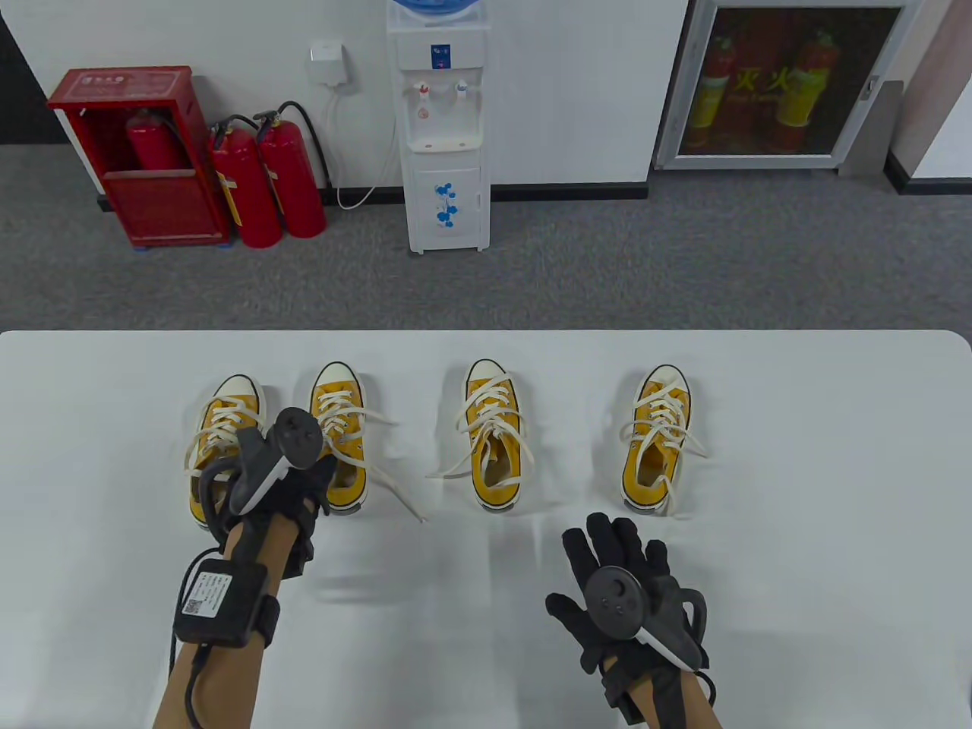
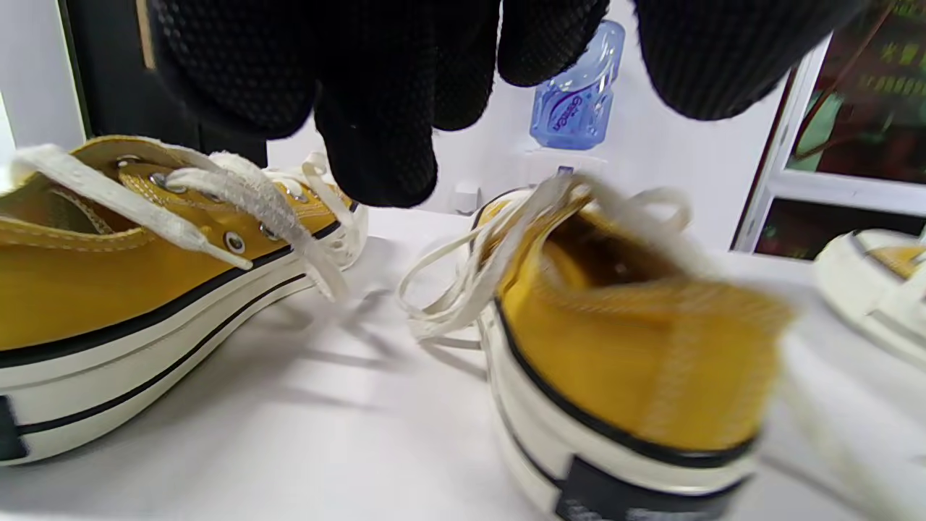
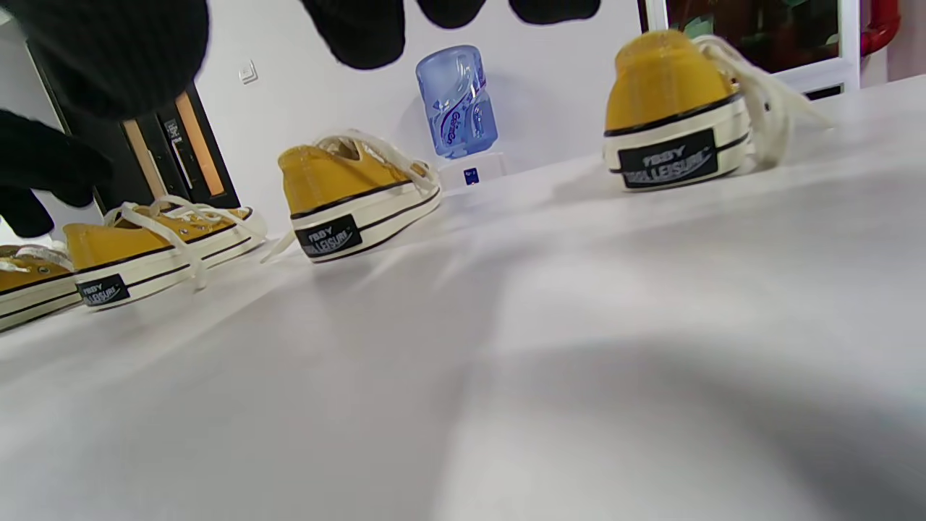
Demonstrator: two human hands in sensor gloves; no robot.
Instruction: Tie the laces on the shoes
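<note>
Four yellow sneakers with loose white laces stand in a row on the white table [image 1: 797, 531]: the first [image 1: 220, 425], second [image 1: 339, 410], third [image 1: 495, 433] and fourth [image 1: 659, 433]. My left hand [image 1: 307, 482] hovers over the heels of the first and second shoes. In the left wrist view its fingers [image 2: 376, 145] hang open above the gap between the first shoe [image 2: 108, 289] and the second shoe [image 2: 636, 362], holding nothing. My right hand [image 1: 607, 554] lies spread and empty on the table, in front of the gap between the third and fourth shoes.
One lace end [image 1: 402, 501] of the second shoe trails across the table toward the front. A lace [image 1: 456, 467] of the third shoe trails left. Beyond the table's far edge stand a water dispenser [image 1: 444, 129] and fire extinguishers [image 1: 266, 182].
</note>
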